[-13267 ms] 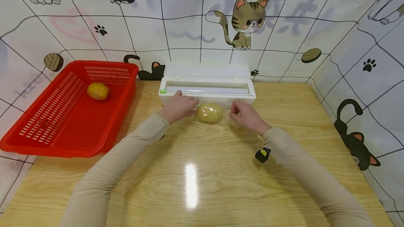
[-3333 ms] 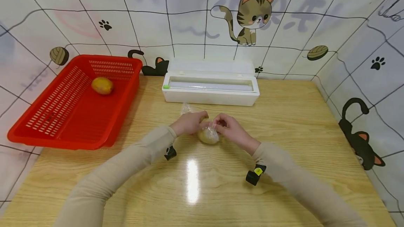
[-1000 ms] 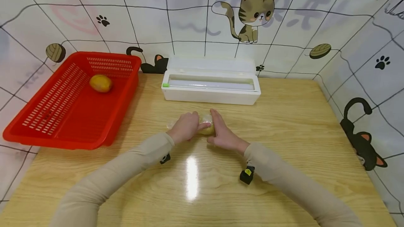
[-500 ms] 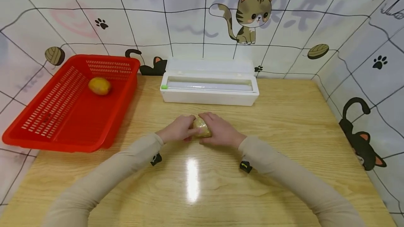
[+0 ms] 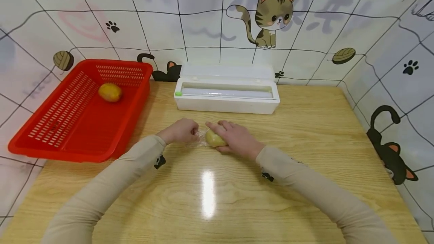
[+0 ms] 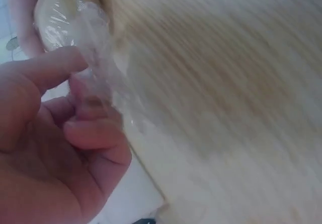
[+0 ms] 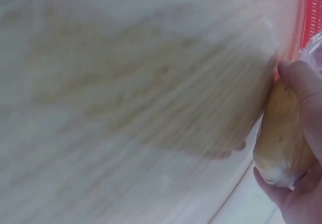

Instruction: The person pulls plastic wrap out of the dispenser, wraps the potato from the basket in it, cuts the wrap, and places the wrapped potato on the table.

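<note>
Fingers [image 6: 95, 135] pinch crinkled, clear film [image 6: 100, 38].

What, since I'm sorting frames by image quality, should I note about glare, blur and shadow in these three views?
Head view: mostly crisp, a bright glare streak on the table, soft shadow beside the left sleeve; left wrist view: hazy, table grain smeared, glints on the plastic film; right wrist view: washed out, table streaky, wrapped item slightly soft.
</note>
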### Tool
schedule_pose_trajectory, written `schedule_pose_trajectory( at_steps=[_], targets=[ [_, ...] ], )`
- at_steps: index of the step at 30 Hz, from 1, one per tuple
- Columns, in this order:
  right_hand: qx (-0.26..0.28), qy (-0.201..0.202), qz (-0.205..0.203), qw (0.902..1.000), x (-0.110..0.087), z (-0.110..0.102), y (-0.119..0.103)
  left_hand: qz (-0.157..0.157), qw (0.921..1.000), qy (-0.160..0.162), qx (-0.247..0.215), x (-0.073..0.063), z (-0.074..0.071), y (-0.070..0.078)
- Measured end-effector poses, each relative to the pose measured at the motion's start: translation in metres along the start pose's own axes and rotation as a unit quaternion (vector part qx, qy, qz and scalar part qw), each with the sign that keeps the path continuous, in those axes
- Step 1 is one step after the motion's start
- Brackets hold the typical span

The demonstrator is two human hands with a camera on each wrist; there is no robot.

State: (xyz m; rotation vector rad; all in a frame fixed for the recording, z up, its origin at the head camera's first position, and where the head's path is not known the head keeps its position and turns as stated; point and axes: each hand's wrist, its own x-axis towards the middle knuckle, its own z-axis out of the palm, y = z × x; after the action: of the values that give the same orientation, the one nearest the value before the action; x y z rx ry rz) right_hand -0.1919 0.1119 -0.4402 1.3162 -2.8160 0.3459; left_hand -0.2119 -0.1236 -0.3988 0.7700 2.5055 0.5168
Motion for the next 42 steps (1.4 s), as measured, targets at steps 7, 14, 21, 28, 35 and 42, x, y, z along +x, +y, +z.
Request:
schedule_pose_trajectory(
  at_steps=[7,14,21,28,35,42],
  targets=[
    [0.012,-0.007,-0.03,0.9995,0.0,-0.003,0.005,0.034,0.9991,-0.015,0.02,-0.005,-0.007,-0.004],
    [0.021,-0.021,-0.035,0.9989,0.0,-0.005,0.007,0.015,0.9984,-0.05,0.019,0.001,-0.019,0.0],
    [0.044,-0.034,-0.044,0.9975,0.002,-0.007,0.009,0.017,0.9975,-0.069,-0.002,0.009,0.001,0.005],
    [0.085,-0.077,-0.044,0.9925,0.007,-0.011,0.016,0.106,0.9722,0.023,0.207,-0.001,0.02,0.018],
    [0.126,-0.085,-0.055,0.9868,0.009,-0.014,0.016,0.137,0.8544,0.078,0.495,-0.01,0.032,0.042],
    [0.141,-0.1,-0.05,0.9837,0.01,-0.017,0.016,0.169,0.8273,0.109,0.525,-0.019,0.04,0.052]
  ],
)
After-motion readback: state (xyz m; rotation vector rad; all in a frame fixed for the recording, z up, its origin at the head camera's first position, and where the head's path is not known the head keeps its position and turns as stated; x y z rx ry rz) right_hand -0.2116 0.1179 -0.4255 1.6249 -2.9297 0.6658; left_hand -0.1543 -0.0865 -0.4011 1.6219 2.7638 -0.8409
